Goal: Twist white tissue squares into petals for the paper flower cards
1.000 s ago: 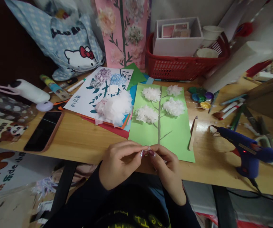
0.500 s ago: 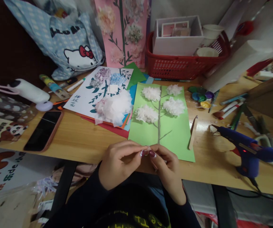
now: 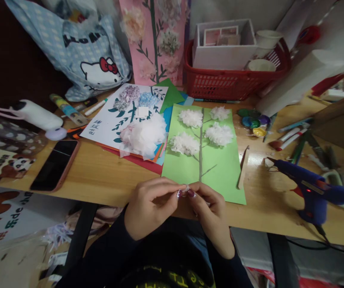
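Observation:
Thumb and fingertips of my left hand (image 3: 155,202) pinch a small whitish piece (image 3: 185,189), thin like tissue. My right hand (image 3: 209,212) is closed on the same piece from the other side, so the fingertips nearly meet. Both hands are at the table's front edge, by the bottom of a green sheet (image 3: 180,170). That sheet carries a painted grey stem with several white ruffled flowers (image 3: 219,134). Left of it, a pile of white tissue (image 3: 144,136) lies on a white painted sheet (image 3: 100,128).
A blue glue gun (image 3: 312,188) with a red light stands at the right, its cord over the edge. A wooden stick (image 3: 243,170) lies beside the green sheet. At the left is a phone (image 3: 54,166); a red basket (image 3: 219,84) stands behind.

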`<state>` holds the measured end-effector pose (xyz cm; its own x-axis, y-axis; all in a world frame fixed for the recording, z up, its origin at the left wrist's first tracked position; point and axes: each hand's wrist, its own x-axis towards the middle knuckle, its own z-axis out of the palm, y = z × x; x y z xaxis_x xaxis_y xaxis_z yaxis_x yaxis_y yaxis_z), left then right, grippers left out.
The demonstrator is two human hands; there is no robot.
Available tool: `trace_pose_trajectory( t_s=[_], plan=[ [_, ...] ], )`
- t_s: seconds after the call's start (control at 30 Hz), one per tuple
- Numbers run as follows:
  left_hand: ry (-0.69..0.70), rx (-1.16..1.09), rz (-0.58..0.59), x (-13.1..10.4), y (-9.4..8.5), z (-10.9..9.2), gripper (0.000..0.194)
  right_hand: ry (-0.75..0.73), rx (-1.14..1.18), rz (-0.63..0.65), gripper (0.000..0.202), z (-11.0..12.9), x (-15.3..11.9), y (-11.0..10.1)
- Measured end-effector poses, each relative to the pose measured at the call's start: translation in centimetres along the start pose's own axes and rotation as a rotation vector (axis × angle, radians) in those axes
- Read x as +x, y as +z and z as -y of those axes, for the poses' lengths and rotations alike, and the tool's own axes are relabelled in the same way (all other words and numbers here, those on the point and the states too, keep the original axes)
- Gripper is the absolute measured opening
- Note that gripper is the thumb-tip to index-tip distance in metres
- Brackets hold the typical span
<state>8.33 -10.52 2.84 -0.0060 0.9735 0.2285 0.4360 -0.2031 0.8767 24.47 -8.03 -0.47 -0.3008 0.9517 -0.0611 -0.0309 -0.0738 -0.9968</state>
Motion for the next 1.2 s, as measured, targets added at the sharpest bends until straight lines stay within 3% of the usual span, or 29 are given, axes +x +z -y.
trace_pose_trajectory(
  t_s=[0.2, 0.47, 0.8, 0.9, 0.97, 1.03, 1.13, 1.2],
  plan=[
    [-0.112, 0.025, -0.023, -0.1, 0.6, 0.3, 0.012, 0.004, -0.032, 0.014, 0.018, -0.4, 0.0, 0.0],
    [-0.199, 0.060, -0.028, 0.0, 0.8, 1.0, 0.014, 0.007, -0.097, 0.017, 0.019, -0.3, 0.1, 0.2],
    [-0.367, -0.154, -0.206, 0.6, -0.1, 1.8, 0.016, 0.019, -0.126, 0.014, 0.024, 0.0, -0.1, 0.2],
    [-0.465, -0.360, -0.258, 0.9, -0.6, 1.8, 0.019, 0.026, -0.122, 0.010, 0.023, -0.1, -0.1, 0.2],
    [-0.566, -0.644, -0.198, 1.2, -0.9, 1.8, 0.024, 0.028, -0.120, 0.012, 0.023, -0.3, 0.0, 0.2],
    [-0.682, -0.886, -0.068, 1.5, -1.1, 1.6, 0.031, 0.029, -0.118, 0.026, 0.024, -0.4, 0.0, 0.1],
    [-0.820, -0.984, 0.103, 1.7, -0.8, 1.4, 0.041, 0.012, -0.117, 0.055, 0.023, -0.4, -0.1, 0.0],
    [-0.826, -0.964, 0.142, 1.6, -0.2, 1.4, 0.039, -0.006, -0.118, 0.070, 0.022, -0.3, -0.1, -0.1]
  ],
)
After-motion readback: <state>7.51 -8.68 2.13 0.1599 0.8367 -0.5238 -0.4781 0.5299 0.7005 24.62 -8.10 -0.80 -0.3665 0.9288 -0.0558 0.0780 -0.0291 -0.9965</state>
